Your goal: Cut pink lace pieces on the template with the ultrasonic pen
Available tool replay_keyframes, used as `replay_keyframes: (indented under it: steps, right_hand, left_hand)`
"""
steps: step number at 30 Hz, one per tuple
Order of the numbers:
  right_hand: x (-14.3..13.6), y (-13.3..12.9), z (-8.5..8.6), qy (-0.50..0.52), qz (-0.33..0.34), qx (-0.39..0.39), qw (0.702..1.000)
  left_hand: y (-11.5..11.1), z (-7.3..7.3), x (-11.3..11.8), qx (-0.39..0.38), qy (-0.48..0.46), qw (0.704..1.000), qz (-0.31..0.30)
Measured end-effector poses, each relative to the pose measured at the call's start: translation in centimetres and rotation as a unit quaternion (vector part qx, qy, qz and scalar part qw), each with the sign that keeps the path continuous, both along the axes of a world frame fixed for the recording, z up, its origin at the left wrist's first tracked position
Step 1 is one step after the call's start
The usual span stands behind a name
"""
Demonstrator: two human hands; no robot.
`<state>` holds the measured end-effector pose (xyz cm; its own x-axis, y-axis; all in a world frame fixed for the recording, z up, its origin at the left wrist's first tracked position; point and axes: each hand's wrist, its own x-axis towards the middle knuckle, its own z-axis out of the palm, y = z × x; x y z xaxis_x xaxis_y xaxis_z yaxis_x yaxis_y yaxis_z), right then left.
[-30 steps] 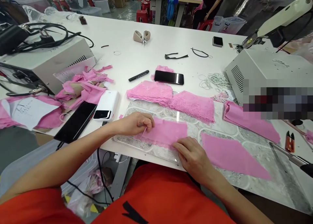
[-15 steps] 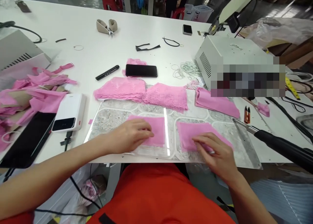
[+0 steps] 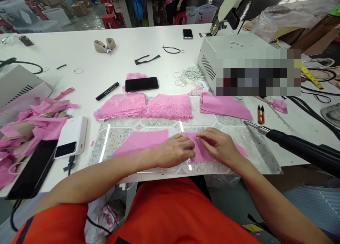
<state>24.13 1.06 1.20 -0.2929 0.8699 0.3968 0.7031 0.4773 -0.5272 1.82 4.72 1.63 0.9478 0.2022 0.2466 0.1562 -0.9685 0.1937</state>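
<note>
Two pink fabric pieces lie on the marbled, clear-covered mat [image 3: 172, 125] before me. The left pink fabric piece [image 3: 140, 142] lies flat, partly under my left forearm. My left hand [image 3: 176, 151] is at the left edge of the right pink fabric piece [image 3: 202, 153], fingers curled together on it. From the other side my right hand [image 3: 223, 146] pinches this same piece near its upper edge, thumb against forefinger. Both hands hide part of it. Behind them lie stacked pink lace pieces [image 3: 168, 106] and a folded pink fabric stack [image 3: 224, 106].
A black-handled tool with a metal tip [image 3: 281, 139] juts in at right, near orange thread snips [image 3: 260, 115]. A grey machine box [image 3: 209, 61] stands behind. At left are a white power bank [image 3: 75, 130], a black tablet [image 3: 33, 169] and heaped pink straps [image 3: 45, 116].
My left hand has moved right, from the left fabric piece to the right one. My right hand has shifted to that piece's upper edge. The view has tilted up and turned slightly.
</note>
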Motion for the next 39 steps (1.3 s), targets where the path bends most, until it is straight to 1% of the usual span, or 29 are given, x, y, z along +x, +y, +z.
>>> replay_keyframes:
  steps: [2,5,8,12,16,20,22,28,36,39]
  right_hand:
    - [0.1,0.0,-0.3,0.002,0.000,-0.002,1.000]
    - [0.2,0.2,-0.3,0.008,0.006,0.003,1.000]
    - [-0.2,1.0,0.0,0.011,0.018,0.004,1.000]
    - [-1.1,2.4,0.3,-0.001,0.026,-0.011,1.000]
    - [-1.9,3.6,-0.1,-0.023,0.037,-0.040,0.998]
    - [-2.2,4.2,-0.6,-0.028,0.053,-0.046,0.997]
    - [-2.2,4.3,-0.7,-0.027,0.057,-0.045,0.997]
    - [-2.2,4.2,-0.7,-0.017,0.065,-0.039,0.997]
    - [-2.7,4.4,-1.0,-0.009,0.083,-0.036,0.996]
    - [-2.7,4.5,-0.6,-0.006,0.077,-0.034,0.996]
  left_hand:
    - [-0.2,0.1,-0.2,-0.004,-0.001,1.000,0.000]
    - [-0.6,0.1,-1.1,0.005,-0.030,1.000,-0.002]
    - [-1.2,0.0,-2.1,0.035,-0.061,0.997,-0.012]
    - [-2.2,-0.3,-2.8,0.070,-0.058,0.996,-0.010]
    - [-2.7,-0.4,-2.8,0.074,-0.051,0.996,0.006]
    - [-3.0,-0.2,-2.7,0.053,-0.019,0.997,0.055]
    - [-3.0,-0.1,-2.7,0.047,-0.013,0.996,0.069]
    - [-3.1,0.0,-2.6,0.051,-0.017,0.996,0.076]
    - [-2.8,0.2,-2.6,0.037,-0.011,0.997,0.064]
    - [-2.8,0.1,-2.7,0.045,-0.005,0.997,0.064]
